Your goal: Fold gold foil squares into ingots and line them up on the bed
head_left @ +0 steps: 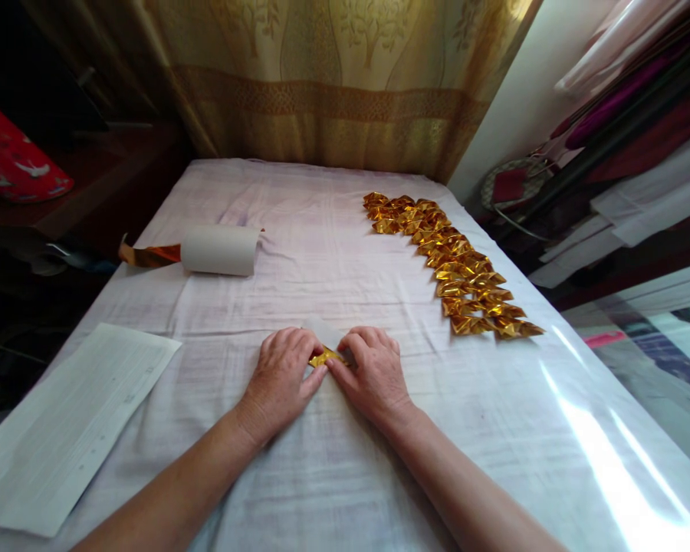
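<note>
Both hands meet at the middle of the cloth-covered table, over a small piece of gold foil paper (325,356) with a whitish side showing behind it. My left hand (284,368) grips the piece's left part, its fingers curled and thumb pressed at the near edge. From the other side my right hand (373,368) pinches the same piece, its thumb tip almost meeting the left thumb. The fingers cover much of the paper, so its exact shape is partly hidden. Rows of folded gold foil pieces (460,261) lie to the right, beyond my right hand.
A curled white sheet (218,251) with a gold underside lies at the far left. Nearer sits a stack of pale paper (74,429). A red patterned cylinder (20,157) stands on a dark side table. Gold curtain (333,92) hangs behind; clothes (655,153) hang right.
</note>
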A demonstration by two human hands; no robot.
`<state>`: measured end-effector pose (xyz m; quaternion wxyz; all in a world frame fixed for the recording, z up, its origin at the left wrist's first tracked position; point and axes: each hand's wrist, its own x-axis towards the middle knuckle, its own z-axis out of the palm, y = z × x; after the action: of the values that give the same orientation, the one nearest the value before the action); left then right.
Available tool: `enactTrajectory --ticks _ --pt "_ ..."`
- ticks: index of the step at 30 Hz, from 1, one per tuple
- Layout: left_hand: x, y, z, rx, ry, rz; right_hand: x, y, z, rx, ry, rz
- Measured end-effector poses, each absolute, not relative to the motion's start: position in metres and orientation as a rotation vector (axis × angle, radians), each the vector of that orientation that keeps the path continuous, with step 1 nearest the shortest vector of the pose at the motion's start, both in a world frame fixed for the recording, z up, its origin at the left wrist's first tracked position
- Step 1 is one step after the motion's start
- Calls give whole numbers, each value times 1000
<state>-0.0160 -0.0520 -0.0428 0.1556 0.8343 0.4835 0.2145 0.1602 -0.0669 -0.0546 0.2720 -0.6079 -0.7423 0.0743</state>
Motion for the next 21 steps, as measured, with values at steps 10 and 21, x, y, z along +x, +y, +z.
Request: enactTrajectory --ticks 10,21 --pt "-16 -53 -43 2394 1370 595 173 -63 -64 -1439 -1954 335" --pt "-22 -50 -47 2416 1269 694 165 -85 -50 -1432 -2166 16"
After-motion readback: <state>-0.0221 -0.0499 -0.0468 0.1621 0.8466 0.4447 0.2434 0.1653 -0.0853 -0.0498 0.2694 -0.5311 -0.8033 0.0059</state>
